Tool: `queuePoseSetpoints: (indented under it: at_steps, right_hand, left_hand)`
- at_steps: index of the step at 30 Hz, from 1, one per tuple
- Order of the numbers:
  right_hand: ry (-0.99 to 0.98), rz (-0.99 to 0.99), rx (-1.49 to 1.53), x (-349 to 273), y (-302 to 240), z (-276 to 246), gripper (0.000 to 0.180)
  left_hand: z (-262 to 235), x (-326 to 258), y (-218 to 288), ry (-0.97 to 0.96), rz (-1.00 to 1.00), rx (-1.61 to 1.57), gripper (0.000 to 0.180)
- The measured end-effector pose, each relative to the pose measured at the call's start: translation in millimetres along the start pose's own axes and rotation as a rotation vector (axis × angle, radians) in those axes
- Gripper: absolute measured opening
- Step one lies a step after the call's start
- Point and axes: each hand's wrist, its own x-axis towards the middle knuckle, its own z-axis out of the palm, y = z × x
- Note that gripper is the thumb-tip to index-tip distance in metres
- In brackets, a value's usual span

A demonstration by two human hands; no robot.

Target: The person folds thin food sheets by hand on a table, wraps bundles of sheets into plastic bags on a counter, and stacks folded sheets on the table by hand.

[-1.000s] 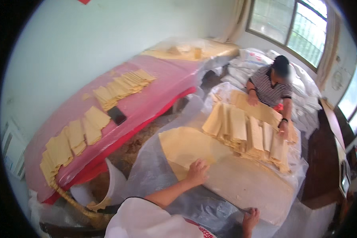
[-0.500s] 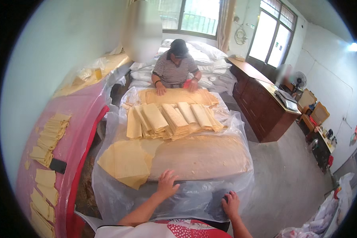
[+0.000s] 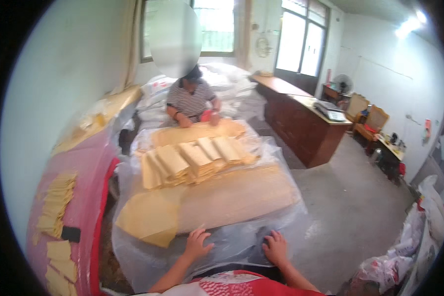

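My left hand is at the near edge of a wide flat board, over the clear plastic sheeting. Its fingers are spread and nothing is in them. To its right my right hand rests on or just over the plastic, fingers apart and holding nothing. A thin yellow sheet with ragged edges lies on the board's left part and hangs past its near edge, left of my left hand. Beyond the board, folded yellow sheets are heaped in an overlapping row.
Across the table a person in a striped shirt has both hands on a flat yellow stack. A pink-covered table at left bears folded sheets and a dark flat object. White sacks, a brown counter and plastic bags stand around.
The whole view has swung to the right. My left hand has drawn back slightly from the board's edge toward me. My right hand stays about where it was on the plastic.
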Motion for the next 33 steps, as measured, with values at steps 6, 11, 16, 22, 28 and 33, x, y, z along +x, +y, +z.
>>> queuePoseSetpoints:
  at_steps: [6,11,16,22,28,33]
  right_hand:
    - [-0.055,0.039,0.059,-5,6,6,0.038]
    - [-0.034,0.042,0.200,-29,16,-1,0.041]
    - [-0.051,0.075,0.253,-58,26,-33,0.046]
    - [-0.177,0.011,0.214,-87,2,-39,0.061]
    - [-0.093,-0.049,0.249,-93,1,-29,0.064]
    - [-0.057,-0.048,0.321,-79,4,-18,0.057]
  left_hand:
    - [13,0,78,-0.379,0.519,-0.245,0.064]
    - [34,2,111,-0.569,0.583,-0.027,0.054]
    - [36,3,105,-0.590,0.274,0.033,0.047]
    - [28,9,97,-0.610,0.283,0.044,0.041]
    - [44,18,87,-0.606,0.395,0.043,0.048]
    - [42,13,81,-0.468,0.437,0.053,0.040]
